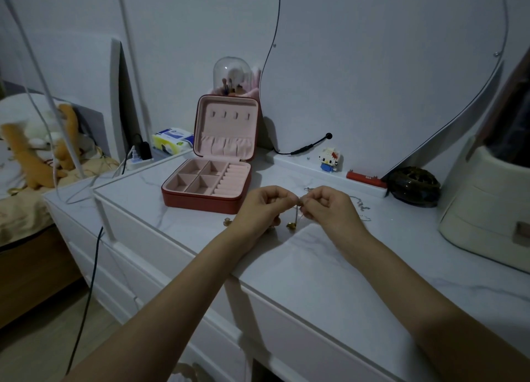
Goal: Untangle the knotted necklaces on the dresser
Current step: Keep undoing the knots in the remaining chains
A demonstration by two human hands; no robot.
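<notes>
- The jewellery box (pixel 206 186) sits open at the far left of the surface (pixel 329 267), its lid upright; the pink square compartments and ring rolls that show hold nothing visible.
- A glass dome (pixel 231 73) behind the box holds small pinkish items, too blurred to name.
- The left hand (pixel 258 208) and right hand (pixel 329 207) meet above the middle of the surface, the fingers of each curled and pinching a thin necklace chain (pixel 296 212) between them.
- The chain hangs from the pinch down to a small gold pendant (pixel 292 225) that rests on the surface just below the hands.
- Another fine chain (pixel 362 207) lies loose on the surface just right of the right hand.
- Far right stand a dark round openwork object (pixel 413 186) and a cream organiser (pixel 487 209); a block-built toy figure (pixel 329 159) and a red bar (pixel 365 178) sit on the back ledge under the curved mirror (pixel 387 66).
- To the left, a bed carries a plush toy (pixel 43 143); a tissue pack (pixel 172 141) lies beside a plugged-in power strip (pixel 137 158).
</notes>
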